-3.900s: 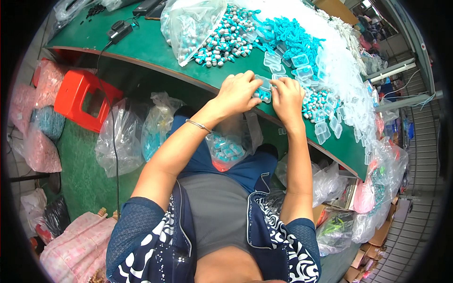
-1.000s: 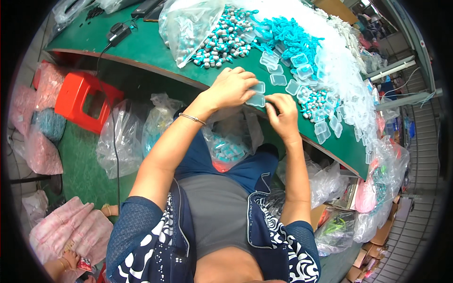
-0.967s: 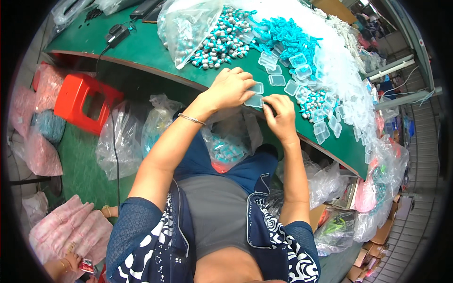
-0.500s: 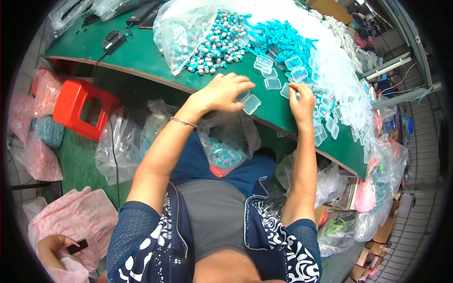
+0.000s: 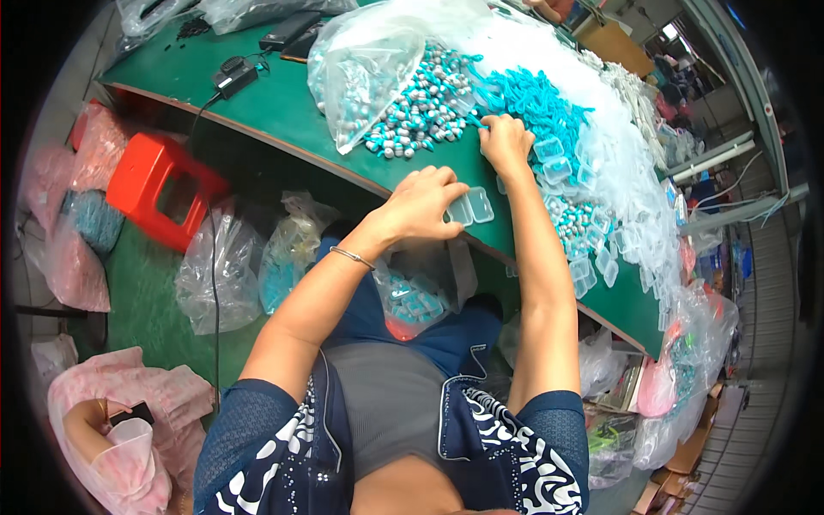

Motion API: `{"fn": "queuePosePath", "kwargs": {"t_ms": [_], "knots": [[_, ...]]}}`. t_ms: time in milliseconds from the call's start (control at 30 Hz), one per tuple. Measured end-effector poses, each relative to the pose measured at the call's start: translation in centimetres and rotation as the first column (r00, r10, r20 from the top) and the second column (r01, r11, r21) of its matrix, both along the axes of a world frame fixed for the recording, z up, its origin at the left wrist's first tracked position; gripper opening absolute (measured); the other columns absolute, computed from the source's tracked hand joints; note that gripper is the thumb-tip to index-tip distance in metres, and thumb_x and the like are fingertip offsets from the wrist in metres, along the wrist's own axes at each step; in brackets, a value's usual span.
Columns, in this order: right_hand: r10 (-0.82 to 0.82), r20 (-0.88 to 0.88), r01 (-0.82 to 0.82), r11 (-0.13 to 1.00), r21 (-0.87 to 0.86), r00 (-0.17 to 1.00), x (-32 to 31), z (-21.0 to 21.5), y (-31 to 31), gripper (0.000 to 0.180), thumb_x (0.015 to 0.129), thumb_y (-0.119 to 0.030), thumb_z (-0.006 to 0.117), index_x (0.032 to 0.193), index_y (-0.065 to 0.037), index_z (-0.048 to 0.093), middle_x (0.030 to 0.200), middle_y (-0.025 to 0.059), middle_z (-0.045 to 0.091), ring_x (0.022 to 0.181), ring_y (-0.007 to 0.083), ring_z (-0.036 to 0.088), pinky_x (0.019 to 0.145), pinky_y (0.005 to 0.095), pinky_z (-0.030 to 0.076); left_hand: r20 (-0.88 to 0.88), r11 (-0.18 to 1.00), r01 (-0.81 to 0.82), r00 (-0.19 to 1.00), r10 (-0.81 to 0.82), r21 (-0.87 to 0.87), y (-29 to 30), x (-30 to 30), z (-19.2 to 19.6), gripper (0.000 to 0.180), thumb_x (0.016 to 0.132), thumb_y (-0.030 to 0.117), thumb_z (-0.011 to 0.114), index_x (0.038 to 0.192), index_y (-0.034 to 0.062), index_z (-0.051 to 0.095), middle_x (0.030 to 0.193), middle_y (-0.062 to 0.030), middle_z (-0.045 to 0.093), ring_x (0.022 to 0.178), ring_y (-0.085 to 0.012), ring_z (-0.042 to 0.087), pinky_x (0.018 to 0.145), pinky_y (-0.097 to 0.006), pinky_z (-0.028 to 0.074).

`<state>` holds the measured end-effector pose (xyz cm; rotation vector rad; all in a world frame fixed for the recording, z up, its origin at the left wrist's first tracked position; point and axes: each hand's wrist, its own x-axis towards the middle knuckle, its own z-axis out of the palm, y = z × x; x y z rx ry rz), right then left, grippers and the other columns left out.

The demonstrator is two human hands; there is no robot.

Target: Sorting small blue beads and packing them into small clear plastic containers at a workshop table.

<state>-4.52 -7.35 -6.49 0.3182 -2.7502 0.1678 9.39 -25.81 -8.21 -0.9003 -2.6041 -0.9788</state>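
Observation:
My left hand (image 5: 421, 206) is at the table's front edge, thumb and fingers around a small open clear plastic box (image 5: 481, 206) with a hinged lid. Farther in, my right hand (image 5: 508, 144) reaches between two piles with its fingertips drawn together. A bit of teal shows by those fingertips, but what they grip is hidden. Left of that hand spreads a heap of small grey-and-teal pieces (image 5: 425, 112), partly inside a clear plastic bag (image 5: 365, 81). On its other side lies a tangled pile of teal cords (image 5: 545, 107).
Several clear boxes (image 5: 558, 167) and a white heap of clear plastic (image 5: 631, 189) cover the green table's (image 5: 283, 103) right part. Below the edge, a bag of filled boxes (image 5: 412, 296) sits between my legs. A red stool (image 5: 159, 193) and a person with a phone (image 5: 130, 415) are at left.
My right hand has moved left and farther in, from the clear boxes to beside the teal cords. My left hand has shifted slightly right and nearer, closing around the open box.

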Motion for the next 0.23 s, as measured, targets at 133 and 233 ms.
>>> {"fn": "queuePosePath", "kwargs": {"t_ms": [133,233], "knots": [[-0.141,0.077,0.127,0.979,0.159,0.987,-1.8,-0.1,-1.7,0.021,0.082,-0.026,0.073,0.102,-0.019,0.078,0.111,0.0091,0.069,0.111,0.0302,0.061,0.093,0.054,0.04,0.023,0.999,0.027,0.999,-0.027,0.031,-0.4,-0.2,-0.5,0.066,0.07,0.044,0.08,0.123,0.0073,0.065,0.109,-0.0134,0.06,0.102,-0.0314,0.058,0.091,-0.043,0.046],[-0.148,0.085,0.125,0.966,0.225,0.985,-2.5,-0.5,-1.8,0.031,0.079,-0.029,0.078,0.108,-0.019,0.076,0.113,0.0107,0.069,0.113,0.0321,0.06,0.094,0.0532,0.039,0.025,0.997,-0.073,0.997,0.073,-0.004,0.3,0.5,-0.4,0.07,0.068,0.049,0.082,0.123,0.0084,0.065,0.108,-0.0131,0.06,0.105,-0.03,0.058,0.092,-0.043,0.045]]}}
